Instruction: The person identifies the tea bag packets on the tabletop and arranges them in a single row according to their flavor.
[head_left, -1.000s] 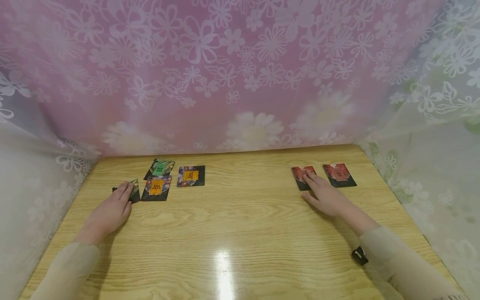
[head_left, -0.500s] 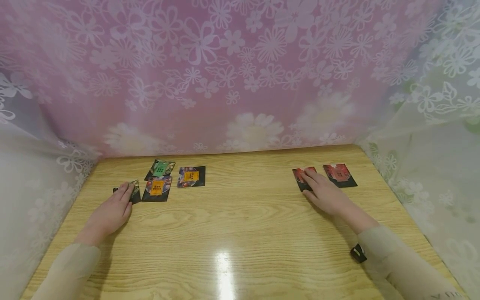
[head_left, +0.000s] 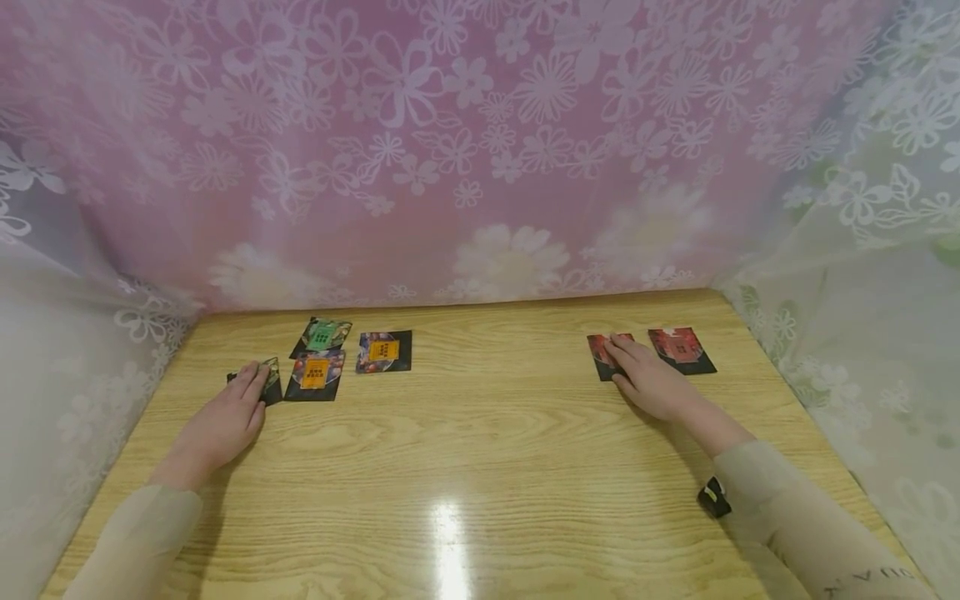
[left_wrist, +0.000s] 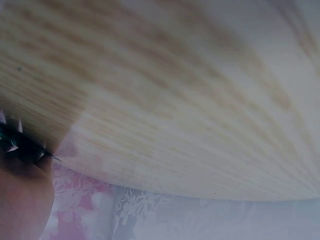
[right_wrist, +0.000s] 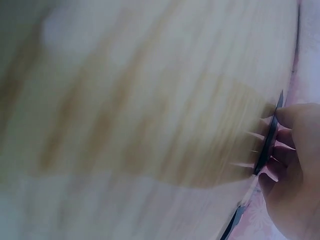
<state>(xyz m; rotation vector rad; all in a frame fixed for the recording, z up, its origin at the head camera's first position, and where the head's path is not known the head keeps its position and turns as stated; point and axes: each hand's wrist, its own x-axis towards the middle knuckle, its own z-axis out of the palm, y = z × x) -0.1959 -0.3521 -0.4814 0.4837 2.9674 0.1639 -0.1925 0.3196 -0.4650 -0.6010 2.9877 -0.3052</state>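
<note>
On the left of the table, my left hand [head_left: 221,423] rests palm down with extended fingers on a small dark flat packet [head_left: 273,388] with a greenish print, covering much of it. My right hand [head_left: 651,385] lies over a red and black packet [head_left: 599,363] at the right, its fingertips touching the top. In the right wrist view this dark packet [right_wrist: 270,140] shows edge-on under slightly bent fingers. Another red and black packet [head_left: 682,351] lies just right of it. Beside my left hand are a green-labelled packet [head_left: 322,337] and an orange-labelled packet [head_left: 315,377].
A second orange-labelled packet [head_left: 384,352] lies farther right in the left group. The wood-grain table [head_left: 480,442] ends at a pink floral curtain [head_left: 480,167] behind, with pale sheer curtains at both sides. A black strap device [head_left: 714,497] hangs below the right wrist.
My right hand has shifted slightly, and its thumb has drawn in closer to the fingers and the red packet's edge. The left hand and the other packets stay in place.
</note>
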